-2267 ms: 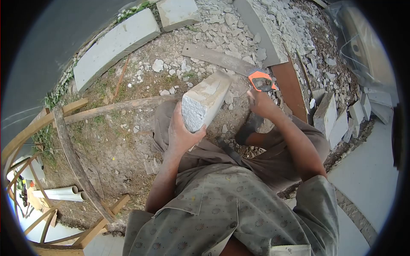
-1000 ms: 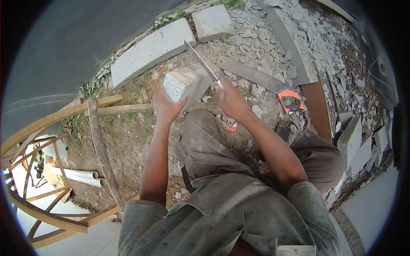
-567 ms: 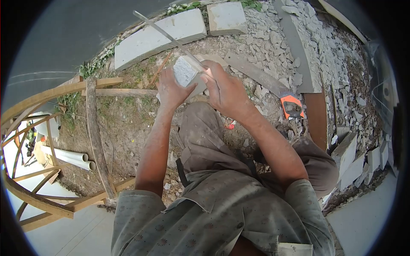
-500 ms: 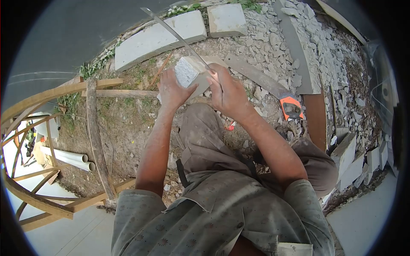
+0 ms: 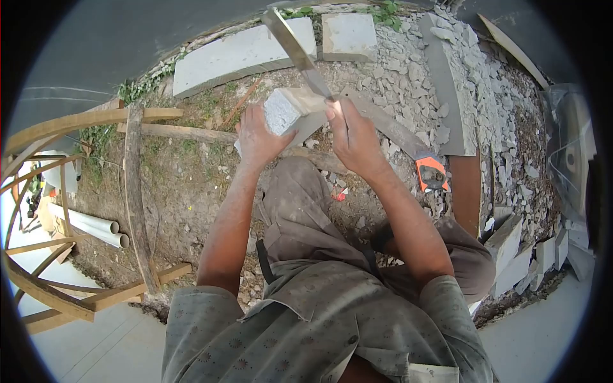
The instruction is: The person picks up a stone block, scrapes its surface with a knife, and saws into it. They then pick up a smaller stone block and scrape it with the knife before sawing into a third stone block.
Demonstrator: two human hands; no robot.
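My left hand (image 5: 260, 137) grips the near left end of a pale concrete block (image 5: 281, 112), its thumb across the near side. The end facing me is rough and white. My right hand (image 5: 357, 137) is closed round the handle of a machete (image 5: 295, 54), mostly hidden in the fist. Its long flat blade points up and away to the left, above the block's far side. Right of my right hand lies a handsaw with an orange handle (image 5: 431, 173), its blade running back behind that hand.
A long white block (image 5: 246, 54) and a shorter one (image 5: 349, 37) lie along the wall. Broken chips (image 5: 408, 83) cover the ground at the far right. A wooden frame (image 5: 135, 191) and white pipes (image 5: 96, 228) are at left; upright slabs (image 5: 511, 246) stand at right.
The machete has turned from edge-on to showing its flat face, and its tip has moved right. My right hand has shifted slightly right; my left hand stays on the block.
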